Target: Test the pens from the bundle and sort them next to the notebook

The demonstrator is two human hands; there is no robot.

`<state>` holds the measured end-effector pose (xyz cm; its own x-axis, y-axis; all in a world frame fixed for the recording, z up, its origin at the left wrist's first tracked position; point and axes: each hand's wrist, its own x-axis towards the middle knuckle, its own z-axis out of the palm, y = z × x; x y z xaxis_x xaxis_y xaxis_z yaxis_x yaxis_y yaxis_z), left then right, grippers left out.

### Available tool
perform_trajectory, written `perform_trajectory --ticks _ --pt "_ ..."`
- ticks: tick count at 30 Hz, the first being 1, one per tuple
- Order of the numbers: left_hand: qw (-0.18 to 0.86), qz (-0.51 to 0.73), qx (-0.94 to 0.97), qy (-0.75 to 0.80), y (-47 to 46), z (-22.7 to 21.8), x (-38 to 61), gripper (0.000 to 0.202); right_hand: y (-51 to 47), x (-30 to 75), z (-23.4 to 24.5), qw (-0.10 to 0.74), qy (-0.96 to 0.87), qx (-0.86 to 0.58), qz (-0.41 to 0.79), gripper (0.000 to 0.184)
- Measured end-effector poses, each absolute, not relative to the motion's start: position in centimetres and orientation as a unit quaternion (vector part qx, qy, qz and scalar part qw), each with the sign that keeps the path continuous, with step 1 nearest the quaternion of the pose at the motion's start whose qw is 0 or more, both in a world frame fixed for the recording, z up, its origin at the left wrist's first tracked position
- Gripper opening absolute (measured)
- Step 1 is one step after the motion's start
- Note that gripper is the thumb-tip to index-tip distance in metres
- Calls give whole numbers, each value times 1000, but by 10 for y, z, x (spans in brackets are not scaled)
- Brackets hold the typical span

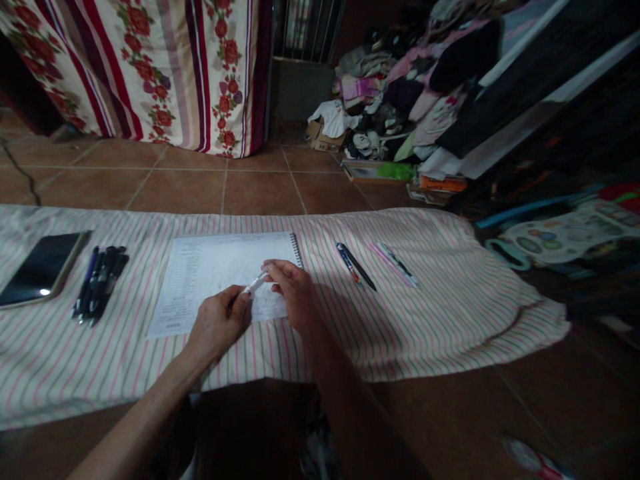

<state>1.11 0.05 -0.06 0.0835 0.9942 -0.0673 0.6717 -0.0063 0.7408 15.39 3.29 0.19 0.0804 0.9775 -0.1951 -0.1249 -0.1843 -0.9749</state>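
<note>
Over a spiral notebook (pixel 200 280) covered in faint writing, my two hands hold a slim, pale pen (pixel 257 282) between them. My left hand (pixel 220 319) pinches its lower end with thumb and fingers. At the upper end, the fingertips of my right hand (pixel 290 283) close around the tip. The pen is tilted, rising to the right, and its ends are partly hidden by my fingers. Right of the notebook lie a dark pen (pixel 360 268) and a patterned pen (pixel 350 265) side by side. Farther right are a pink pen (pixel 393 265) and another light, patterned pen (pixel 400 262).
A bundle of several dark pens (pixel 100 283) lies left of the notebook, beside a smartphone (pixel 43 267). All rest on a striped cloth (pixel 440 300). Beyond are a tiled floor (pixel 185 187), a floral curtain (pixel 175 73) and piled clothes (pixel 400 93).
</note>
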Motion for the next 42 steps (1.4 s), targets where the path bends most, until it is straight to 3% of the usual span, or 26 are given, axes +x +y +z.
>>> perform_trajectory --ticks 23,33,42 --pt "283 216 681 640 1 1 3 35 38 161 -8 541 -381 -543 517 29" --pt "209 190 696 660 -1 7 -3 34 42 167 -18 416 -574 -643 290 16" --pt "86 118 741 655 -3 9 -4 33 39 157 -18 364 -656 -623 219 12"
